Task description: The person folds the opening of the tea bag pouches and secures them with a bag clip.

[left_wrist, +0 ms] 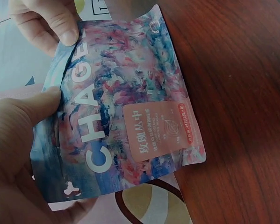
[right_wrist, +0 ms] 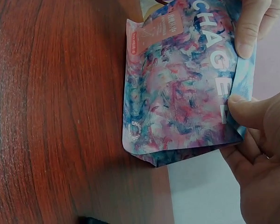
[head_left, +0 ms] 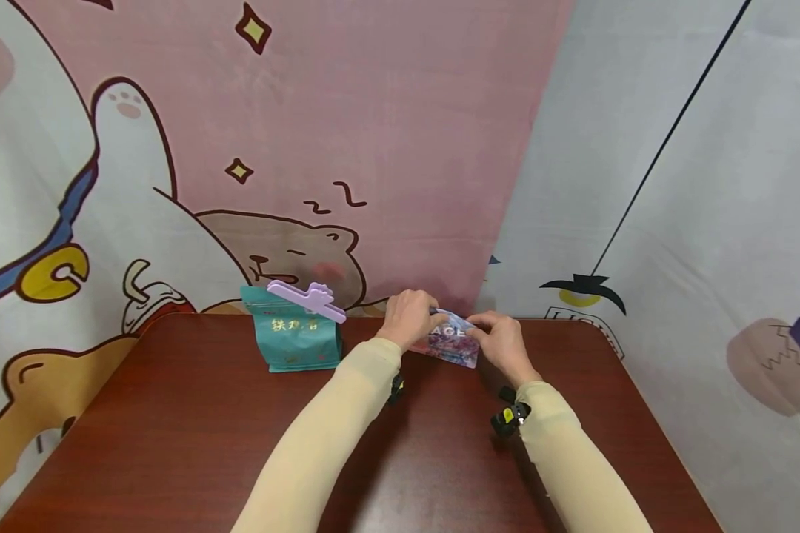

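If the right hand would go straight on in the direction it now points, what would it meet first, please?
The bag, which the right hand pinches at its top edge. Beyond it, probably the backdrop, though depth is unclear.

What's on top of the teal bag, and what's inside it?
A purple clip sits across the top edge of the teal bag. Any contents can't be seen; the bag's printed front covers them.

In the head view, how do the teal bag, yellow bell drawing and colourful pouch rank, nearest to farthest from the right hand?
1. Colourful pouch: pinched by the right hand.
2. Teal bag: left of the pouch.
3. Yellow bell drawing: far left.
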Demonstrator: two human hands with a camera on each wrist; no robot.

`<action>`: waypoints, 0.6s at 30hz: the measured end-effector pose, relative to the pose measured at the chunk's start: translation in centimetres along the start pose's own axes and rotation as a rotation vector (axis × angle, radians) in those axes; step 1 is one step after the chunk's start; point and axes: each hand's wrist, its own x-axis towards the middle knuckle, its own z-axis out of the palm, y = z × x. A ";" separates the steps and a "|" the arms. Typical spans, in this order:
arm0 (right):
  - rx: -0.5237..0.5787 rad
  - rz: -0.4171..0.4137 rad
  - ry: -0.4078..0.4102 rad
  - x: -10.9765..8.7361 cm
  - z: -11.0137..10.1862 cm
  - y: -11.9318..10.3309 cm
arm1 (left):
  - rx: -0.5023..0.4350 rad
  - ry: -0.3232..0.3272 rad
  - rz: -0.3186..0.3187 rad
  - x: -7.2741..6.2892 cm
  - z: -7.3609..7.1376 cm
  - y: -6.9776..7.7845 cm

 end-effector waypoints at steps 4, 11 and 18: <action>-0.035 0.021 0.007 -0.2 -0.2 0.0 | -0.027 -0.018 -0.027 0.0 -0.1 0.1; -0.056 0.082 -0.019 -0.6 -0.5 0.2 | -0.038 -0.032 -0.058 -0.1 -0.3 0.2; -0.081 0.086 0.012 -0.7 -0.3 0.2 | -0.036 -0.032 -0.069 -0.2 -0.2 0.3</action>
